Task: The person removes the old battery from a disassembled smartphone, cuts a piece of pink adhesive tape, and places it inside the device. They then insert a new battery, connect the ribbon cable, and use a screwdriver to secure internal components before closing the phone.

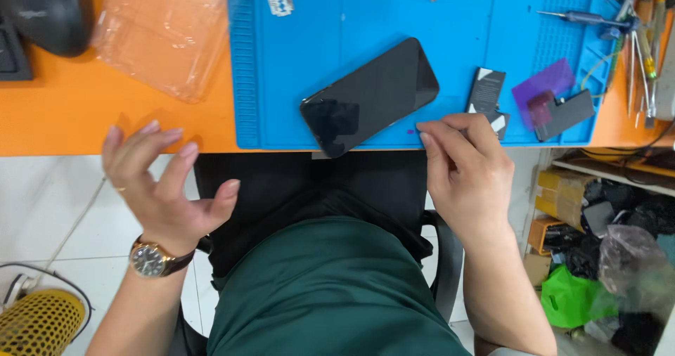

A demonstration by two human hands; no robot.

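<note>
We're over an orange bench (63,127) with a blue silicone mat (365,18) on it. On the mat's near edge lies a dark smartphone (371,96), glass up, its long axis running diagonally, lower end toward us and slightly overhanging, upper end up-right. Stiff, slick, breakable, we'd judge (best taken by the long side edges). Our right hand (467,177) pinches at the mat edge just beside it, on what we can't tell. Our left hand (165,184) hovers spread and empty, wristwatch (149,259) showing. Small dark parts (486,89) lie right.
</note>
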